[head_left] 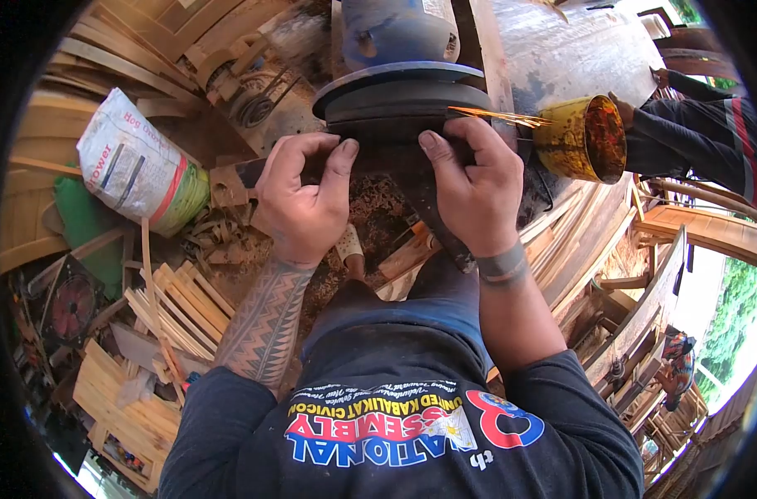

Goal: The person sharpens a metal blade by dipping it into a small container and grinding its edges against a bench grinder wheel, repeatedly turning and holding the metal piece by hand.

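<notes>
Both hands hold a dark, flat metal piece [387, 130] between them, against the front of a round grinding disc [403, 93]. My left hand [305, 185] pinches its left end with thumb and bent fingers. At the right end, my right hand [478, 179] grips it the same way. Orange sparks [499, 116] fly rightward from the contact, towards a yellow metal bucket [556, 154]. Behind the disc sits a blue motor housing [399, 33].
A white sack [137, 166] stands at the left, near wood strips [183, 303] and shavings. A co-worker [695, 133] is at the upper right, one hand by the bucket. Another person [676, 366] is farther off at the lower right. Long planks [561, 249] lie at the right.
</notes>
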Available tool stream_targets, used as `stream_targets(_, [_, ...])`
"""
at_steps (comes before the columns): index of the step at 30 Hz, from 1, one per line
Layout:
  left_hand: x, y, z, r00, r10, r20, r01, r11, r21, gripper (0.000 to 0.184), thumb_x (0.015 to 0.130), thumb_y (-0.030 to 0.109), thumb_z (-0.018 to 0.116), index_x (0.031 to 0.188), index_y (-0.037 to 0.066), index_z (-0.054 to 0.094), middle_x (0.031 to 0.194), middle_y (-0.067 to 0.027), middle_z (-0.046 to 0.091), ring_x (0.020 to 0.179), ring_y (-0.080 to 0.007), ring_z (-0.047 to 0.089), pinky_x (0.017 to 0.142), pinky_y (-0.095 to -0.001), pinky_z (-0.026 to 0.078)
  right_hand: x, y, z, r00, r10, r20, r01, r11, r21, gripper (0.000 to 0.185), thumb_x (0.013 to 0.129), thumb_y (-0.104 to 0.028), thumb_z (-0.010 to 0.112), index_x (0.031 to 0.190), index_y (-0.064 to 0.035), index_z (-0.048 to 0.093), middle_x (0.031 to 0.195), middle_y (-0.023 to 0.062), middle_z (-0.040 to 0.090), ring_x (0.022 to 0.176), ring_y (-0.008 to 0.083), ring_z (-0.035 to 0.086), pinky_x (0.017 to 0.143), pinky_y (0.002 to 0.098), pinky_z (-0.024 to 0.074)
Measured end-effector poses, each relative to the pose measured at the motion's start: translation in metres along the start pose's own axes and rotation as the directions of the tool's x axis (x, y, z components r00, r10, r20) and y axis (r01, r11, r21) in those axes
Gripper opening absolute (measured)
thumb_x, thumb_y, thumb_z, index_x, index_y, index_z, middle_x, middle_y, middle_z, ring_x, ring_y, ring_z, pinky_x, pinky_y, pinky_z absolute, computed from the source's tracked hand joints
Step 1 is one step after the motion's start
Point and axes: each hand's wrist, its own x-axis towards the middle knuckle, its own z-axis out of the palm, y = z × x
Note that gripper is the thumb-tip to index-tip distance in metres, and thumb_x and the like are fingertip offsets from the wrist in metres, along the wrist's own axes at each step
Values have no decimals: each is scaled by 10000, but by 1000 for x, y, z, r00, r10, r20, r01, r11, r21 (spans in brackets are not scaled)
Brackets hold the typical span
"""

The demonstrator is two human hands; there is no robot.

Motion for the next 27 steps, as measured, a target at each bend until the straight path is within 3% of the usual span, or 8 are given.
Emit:
stream_targets(2, [1,0,-2,1000,-8,-2,8,1000,-5,163,943,75,882,980,-15,751,930,-124,755,827,-236,723,778,-344,573,0,-3,1,1000,23,13,-23,1000,-6,228,954,-170,854,1014,20,744,913,202,752,794,367,751,741,413,586])
stream_targets(5, [-1,-4,-7,999,-7,39,8,1000,-1,165,1012,96,848,1061,-20,742,982,-57,747,912,-127,680,853,-278,542,0,-3,4,1000,-1,7,2,1000,-11,226,953,-170,854,1012,17,743,913,204,751,796,372,750,738,416,585])
stream_targets(8, [0,-3,-7,1000,-23,-2,23,999,-25,155,950,74,875,980,-13,751,929,-125,752,827,-237,719,775,-344,569,-1,-6,5,1000,15,17,-15,1000,-5,225,953,-171,854,1009,16,741,912,208,750,794,375,749,734,419,584])
stream_targets(27, [3,-8,-27,1000,-20,-16,20,1000,12,144,954,69,865,988,3,742,917,-107,742,830,-234,715,792,-345,566,-3,-12,22,999,-8,35,6,998,54,230,948,-172,858,1013,12,737,922,206,744,800,397,740,736,434,588])
